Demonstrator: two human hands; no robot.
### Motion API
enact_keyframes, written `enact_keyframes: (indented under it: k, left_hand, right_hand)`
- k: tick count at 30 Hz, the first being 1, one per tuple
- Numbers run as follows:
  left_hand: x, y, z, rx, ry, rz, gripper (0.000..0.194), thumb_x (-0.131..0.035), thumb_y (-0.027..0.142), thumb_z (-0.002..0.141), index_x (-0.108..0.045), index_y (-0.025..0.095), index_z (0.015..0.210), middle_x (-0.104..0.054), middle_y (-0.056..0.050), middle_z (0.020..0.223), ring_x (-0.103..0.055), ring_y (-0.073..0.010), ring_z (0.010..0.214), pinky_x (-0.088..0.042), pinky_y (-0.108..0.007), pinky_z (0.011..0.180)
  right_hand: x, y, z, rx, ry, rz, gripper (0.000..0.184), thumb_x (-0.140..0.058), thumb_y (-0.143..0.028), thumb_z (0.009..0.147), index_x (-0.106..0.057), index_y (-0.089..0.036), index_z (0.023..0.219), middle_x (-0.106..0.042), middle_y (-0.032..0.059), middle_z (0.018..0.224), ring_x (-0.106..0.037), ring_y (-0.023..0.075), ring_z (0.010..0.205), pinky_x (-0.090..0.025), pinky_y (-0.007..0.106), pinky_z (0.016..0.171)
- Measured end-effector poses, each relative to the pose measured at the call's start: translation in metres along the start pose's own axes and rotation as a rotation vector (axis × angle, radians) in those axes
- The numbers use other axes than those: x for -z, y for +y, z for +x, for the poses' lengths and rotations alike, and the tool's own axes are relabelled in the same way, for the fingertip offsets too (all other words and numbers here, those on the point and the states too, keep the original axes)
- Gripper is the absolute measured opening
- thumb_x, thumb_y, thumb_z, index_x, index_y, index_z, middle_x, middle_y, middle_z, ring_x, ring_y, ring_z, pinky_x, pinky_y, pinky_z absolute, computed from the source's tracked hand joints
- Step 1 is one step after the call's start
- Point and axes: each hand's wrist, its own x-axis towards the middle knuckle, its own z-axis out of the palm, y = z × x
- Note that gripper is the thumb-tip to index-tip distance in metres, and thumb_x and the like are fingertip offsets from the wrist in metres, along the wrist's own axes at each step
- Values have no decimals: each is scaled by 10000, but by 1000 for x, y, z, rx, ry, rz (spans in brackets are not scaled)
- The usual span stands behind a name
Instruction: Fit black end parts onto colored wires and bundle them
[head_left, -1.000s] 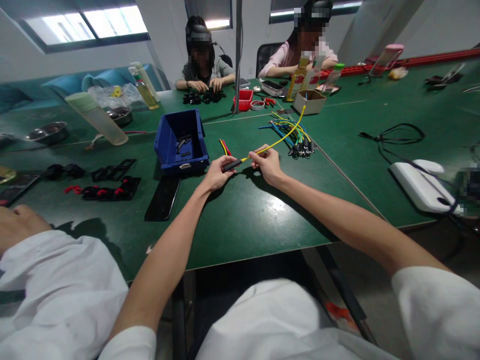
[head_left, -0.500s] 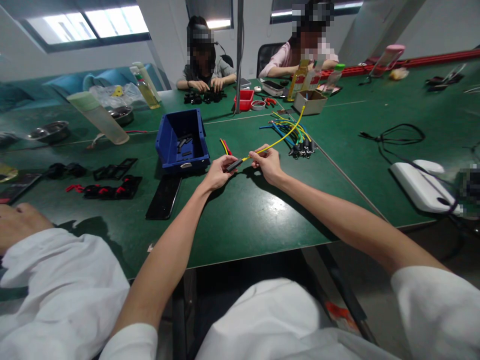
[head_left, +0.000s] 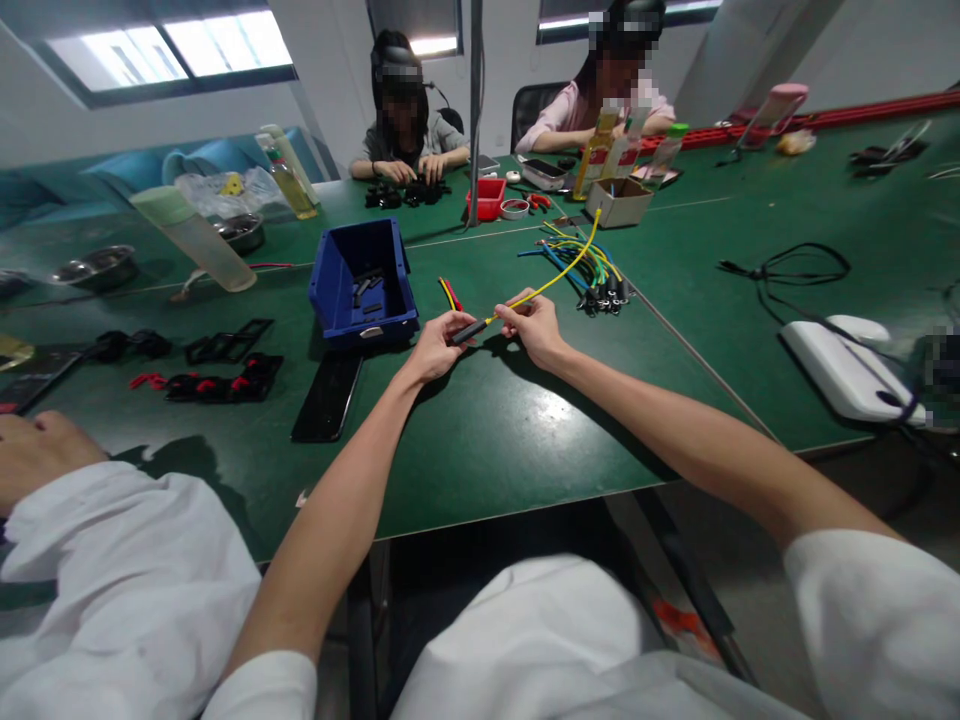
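Observation:
My left hand (head_left: 441,345) is closed on a short black sleeve (head_left: 469,332), which looks like heat-shrink tubing. A yellow wire (head_left: 559,276) runs out of the sleeve's right end and rises in a curve to the right. My right hand (head_left: 532,322) pinches this wire close to the sleeve. Just behind my left hand lie a few short red, yellow and black wires (head_left: 451,294). Beyond my right hand rests a bundle of blue, yellow and green wires (head_left: 592,265) with black sleeves and ring terminals at their near ends.
A blue bin (head_left: 326,300) holding several black sleeves stands left of my hands, with a black phone (head_left: 327,398) before it. Farther back are a red box (head_left: 491,200) and a small carton (head_left: 622,208). A white device (head_left: 847,370) lies right. Another person's sleeve (head_left: 127,560) is at left.
The yellow wire's free end has swung slightly left and down. Both hands keep nearly the same place and grip.

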Motion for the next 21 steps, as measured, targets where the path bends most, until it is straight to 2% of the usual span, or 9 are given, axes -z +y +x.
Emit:
enact_keyframes:
  k: [12,21]
  left_hand:
    - [0,1,0,58,-3,25,365,-722,88,621,-617,143,966,-702,-41,931,-666,-145,825,-517,-270,779]
    - [2,-1,-1,102,-11,12,412,-780,147,627,-629,137,1010,-719,-52,904,-678,-162,824,-529,-305,806]
  right_hand:
    - [-1,-6,-3,-34,-32,-58,384,-831,-413,630,-540,-194,751,-588,-43,537,-545,86,445,-430,186,405]
    - [-1,-10,-6,-82,-64,-33,423,-849,-423,600,-533,-190,758,-599,-42,573,-557,87,440,-445,178,368]
